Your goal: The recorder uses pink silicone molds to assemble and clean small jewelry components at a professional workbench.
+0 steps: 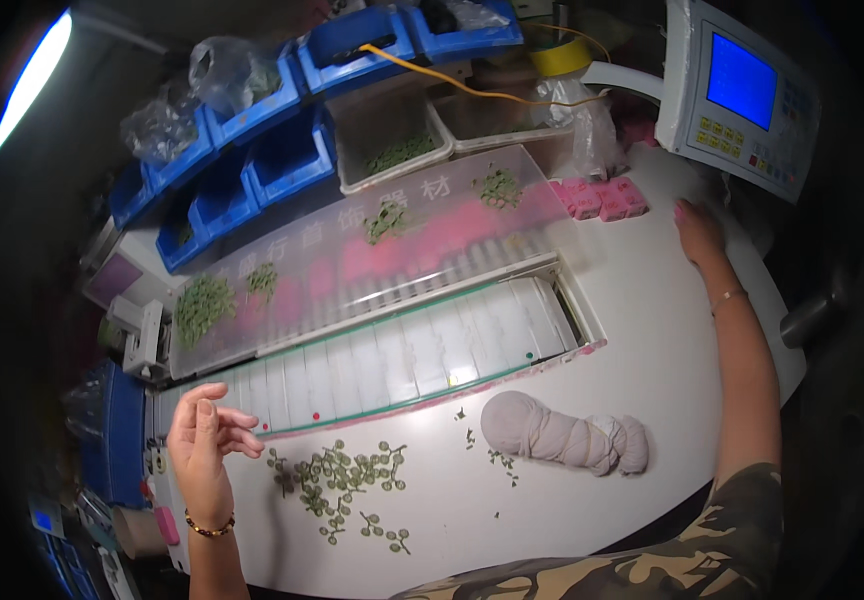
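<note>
My left hand [207, 440] is raised over the left front of the white table, palm turned inward. Its fingers are apart and loosely bent, with nothing in them. Just right of it, a loose cluster of small green pieces with round ends and short stems [337, 475] lies on the table. My right hand [700, 235] reaches out to the far right, below the control panel [742, 105] with its lit blue screen. Its fingers are dim and partly hidden, so whether they hold anything does not show. Pink boxes [620, 199] lie left of that hand.
A long segmented white strip with green edges [402, 355] crosses the table. Behind it, a clear plastic sheet [342, 250] carries small green heaps. Blue bins [292, 160] and clear tubs [442, 150] stand farther back. A wrapped grey cloth bundle [557, 437] lies in front, beside dark green bits [502, 462].
</note>
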A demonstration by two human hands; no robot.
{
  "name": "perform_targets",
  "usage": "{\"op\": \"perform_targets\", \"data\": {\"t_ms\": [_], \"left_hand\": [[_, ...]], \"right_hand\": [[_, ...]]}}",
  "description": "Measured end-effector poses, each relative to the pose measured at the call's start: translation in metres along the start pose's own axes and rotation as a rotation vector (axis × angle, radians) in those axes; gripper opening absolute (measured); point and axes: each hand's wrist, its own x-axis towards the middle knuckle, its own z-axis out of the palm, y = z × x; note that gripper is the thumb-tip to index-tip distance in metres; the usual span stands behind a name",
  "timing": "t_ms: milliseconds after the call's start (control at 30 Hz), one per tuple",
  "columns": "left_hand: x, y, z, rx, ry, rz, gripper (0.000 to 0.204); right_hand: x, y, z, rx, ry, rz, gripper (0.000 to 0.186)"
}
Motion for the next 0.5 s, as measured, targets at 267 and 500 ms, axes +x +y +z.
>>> {"op": "perform_targets", "data": {"t_ms": [267, 500], "left_hand": [[-0.047, -0.015, 0.032, -0.207, -0.305, -0.055, 0.024], [-0.081, -0.005, 0.07, -0.026, -0.635, 0.174, 0.056]], "right_hand": [[-0.118, -0.046, -0.109, 0.606, -0.211, -0.021, 0.034], [-0.225, -0.233, -0.227, 1.461, -0.452, -0.17, 0.071]]}}
